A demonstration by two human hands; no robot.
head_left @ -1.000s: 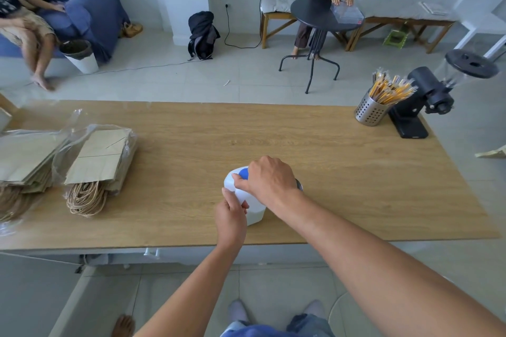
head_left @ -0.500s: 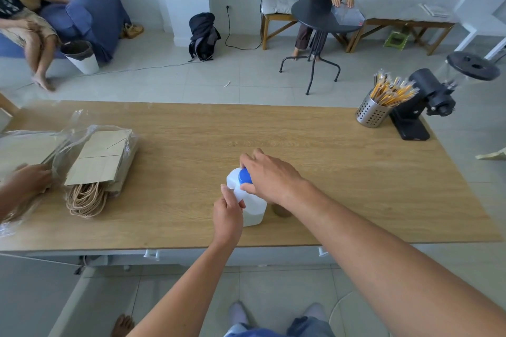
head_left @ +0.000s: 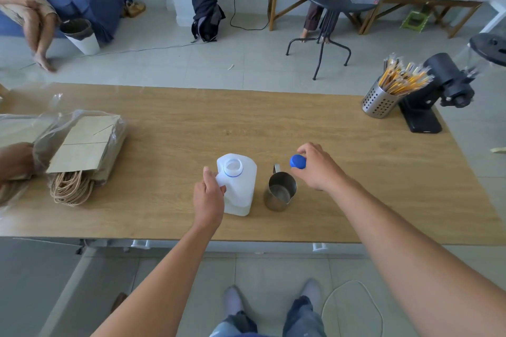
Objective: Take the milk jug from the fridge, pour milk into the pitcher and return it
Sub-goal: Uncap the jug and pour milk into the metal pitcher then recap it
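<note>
A white translucent milk jug (head_left: pixel 241 186) stands upright on the wooden table (head_left: pixel 356 172), its mouth uncovered with a blue ring around the neck. My left hand (head_left: pixel 208 200) grips the jug's handle on its left side. My right hand (head_left: pixel 315 167) holds the blue cap (head_left: pixel 298 161) in its fingertips, above and to the right of the jug. A small steel pitcher (head_left: pixel 279 194) stands just right of the jug, below the cap, and looks empty.
Paper bags in plastic wrap (head_left: pixel 82 150) lie at the table's left, with another person's hand (head_left: pixel 15 161) on them. A perforated steel holder of straws (head_left: pixel 383 98) and a black grinder (head_left: pixel 435 93) stand at the far right. People, a sofa and a round table are beyond.
My right hand has taken the blue cap off the jug and moved right with it, uncovering the pitcher. My left hand keeps its hold on the handle. Another person's hand came in at the left.
</note>
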